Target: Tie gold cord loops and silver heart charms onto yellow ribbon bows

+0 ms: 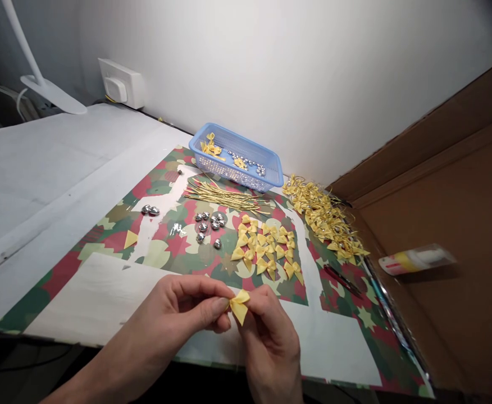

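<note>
Both of my hands pinch one small yellow ribbon bow (240, 304) just above the near edge of the table. My left hand (187, 308) grips its left side between thumb and fingers. My right hand (269, 331) holds the right side, fingers curled. Beyond them lie several loose yellow bows (267, 247), several silver heart beads (209, 224) and a bundle of gold wire ties (224, 196).
A blue basket (271, 178) with bows and beads stands at the wall. A heap of finished yellow bows (326, 219) lies right of it. A glue tube (414, 260) rests on the cardboard at right. A camouflage-patterned mat (178, 247) covers the table; a white lamp (52, 92) is at far left.
</note>
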### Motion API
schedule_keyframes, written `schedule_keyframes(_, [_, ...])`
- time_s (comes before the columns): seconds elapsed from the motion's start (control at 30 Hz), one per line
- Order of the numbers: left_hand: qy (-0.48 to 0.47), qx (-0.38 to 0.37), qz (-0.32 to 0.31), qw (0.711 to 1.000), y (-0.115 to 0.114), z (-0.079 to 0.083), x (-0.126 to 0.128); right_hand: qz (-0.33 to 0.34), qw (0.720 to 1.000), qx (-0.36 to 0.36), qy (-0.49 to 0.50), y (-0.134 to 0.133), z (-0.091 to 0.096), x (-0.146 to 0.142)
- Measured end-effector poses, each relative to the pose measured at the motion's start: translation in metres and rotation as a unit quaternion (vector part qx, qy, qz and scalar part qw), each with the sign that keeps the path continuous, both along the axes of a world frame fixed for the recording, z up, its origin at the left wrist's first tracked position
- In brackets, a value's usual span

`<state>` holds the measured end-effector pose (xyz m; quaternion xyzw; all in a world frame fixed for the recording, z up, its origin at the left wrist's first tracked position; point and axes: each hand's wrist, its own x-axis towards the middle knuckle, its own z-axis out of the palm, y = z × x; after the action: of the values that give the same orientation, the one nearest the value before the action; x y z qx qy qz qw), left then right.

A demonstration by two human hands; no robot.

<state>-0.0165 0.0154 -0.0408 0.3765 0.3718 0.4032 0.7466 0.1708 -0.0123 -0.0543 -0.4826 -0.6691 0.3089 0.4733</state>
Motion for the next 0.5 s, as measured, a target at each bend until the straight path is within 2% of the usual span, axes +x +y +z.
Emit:
schedule_keyframes(0.23, [0.007, 0.002, 0.000, 1.000, -0.0018, -0.0003, -0.0016, -0.019, 1.000, -0.007, 0.020, 0.0002, -0.0024, 0.0019])
schedule_keyframes(0.4, [0.015, 0.020, 0.028, 0.999, -0.0004, 0.0045, 0.0031, -0.061, 0.989, -0.105, 0.087, -0.0023, -0.0046, -0.0007])
schedule_keyframes(0.47, [0.026, 0.035, 0.043, 0.998, -0.0005, 0.0046, 0.0053, -0.104, 0.986, -0.093, 0.087, -0.0055, -0.0033, -0.0028])
schedule_keyframes(0.5, [0.031, 0.040, 0.050, 0.997, -0.0010, 0.0040, 0.0062, -0.125, 0.988, -0.063, 0.071, -0.0073, -0.0019, -0.0033])
